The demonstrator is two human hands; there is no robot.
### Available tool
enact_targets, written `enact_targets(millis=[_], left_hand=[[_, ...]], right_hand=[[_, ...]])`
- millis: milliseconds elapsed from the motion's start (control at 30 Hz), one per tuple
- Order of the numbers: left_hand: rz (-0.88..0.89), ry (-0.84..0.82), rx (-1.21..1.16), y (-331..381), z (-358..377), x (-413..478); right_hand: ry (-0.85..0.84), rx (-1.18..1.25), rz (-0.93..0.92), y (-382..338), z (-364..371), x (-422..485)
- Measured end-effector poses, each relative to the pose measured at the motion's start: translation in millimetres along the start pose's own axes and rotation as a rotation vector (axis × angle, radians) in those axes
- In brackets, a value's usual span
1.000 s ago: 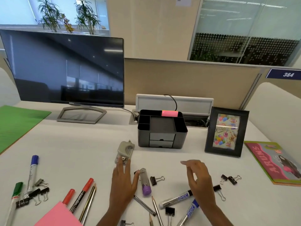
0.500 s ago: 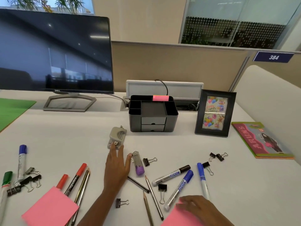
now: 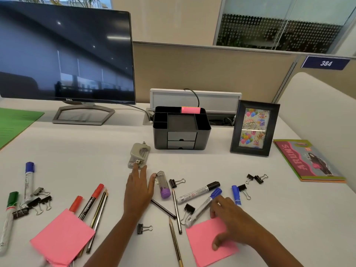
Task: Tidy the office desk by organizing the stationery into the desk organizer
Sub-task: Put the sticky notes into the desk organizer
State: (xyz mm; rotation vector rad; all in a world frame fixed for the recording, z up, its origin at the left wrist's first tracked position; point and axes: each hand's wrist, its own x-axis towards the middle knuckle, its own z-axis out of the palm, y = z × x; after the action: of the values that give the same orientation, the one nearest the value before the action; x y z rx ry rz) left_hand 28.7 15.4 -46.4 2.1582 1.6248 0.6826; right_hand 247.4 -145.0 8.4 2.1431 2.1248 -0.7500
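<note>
The black desk organizer (image 3: 204, 139) stands at the middle back of the desk, with a pink note pad (image 3: 190, 110) in its rear slot. My left hand (image 3: 138, 189) lies flat on the desk, and its straight fingertips touch the grey hole punch (image 3: 137, 154). Its thumb is next to a clear tube with a purple cap (image 3: 163, 185). My right hand (image 3: 231, 222) grips a pink sticky note pad (image 3: 204, 247) at the front right: the fingers curl over its far edge and the thumb presses on top.
Markers (image 3: 198, 192), pencils (image 3: 176, 207) and binder clips (image 3: 144, 228) lie scattered around both hands. A second pink pad (image 3: 61, 237) and more markers (image 3: 28, 178) are at the left. A monitor (image 3: 65, 53), a photo frame (image 3: 254, 128), a book (image 3: 308, 160) and a green folder (image 3: 13, 122) border the desk.
My right hand dropped from above the markers to the pink pad at the front right and took hold of it. My left hand stayed at the hole punch.
</note>
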Motion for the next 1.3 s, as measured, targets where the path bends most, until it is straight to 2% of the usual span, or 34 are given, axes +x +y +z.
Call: enact_targets(millis=[200,400,500,600,833,933,1067,1300], left_hand=[[0.000,0.001,-0.012,0,0,-1],[0.000,0.009,-0.009,0,1,0],[0.000,0.014,-0.006,-1,1,0],[-0.009,0.012,-0.004,-1,1,1],[-0.007,0.017,0.018,0,2,1],[-0.004,0.020,0.029,0,2,2],[-0.014,0.015,0.031,-2,3,2],[-0.014,0.005,0.043,-4,5,3]], right_hand=[[-0.051,0.043,0.053,2,-7,9],[-0.025,0.270,0.094,14,-15,7],[0.030,0.438,0.050,22,-42,2],[0.207,0.476,0.008,26,-83,4],[0.826,0.193,-0.147,11,-161,49],[1.011,0.027,-0.137,5,-179,83],[1.057,-0.152,-0.141,1,-199,125],[0.892,-0.350,-0.159,1,-212,178]])
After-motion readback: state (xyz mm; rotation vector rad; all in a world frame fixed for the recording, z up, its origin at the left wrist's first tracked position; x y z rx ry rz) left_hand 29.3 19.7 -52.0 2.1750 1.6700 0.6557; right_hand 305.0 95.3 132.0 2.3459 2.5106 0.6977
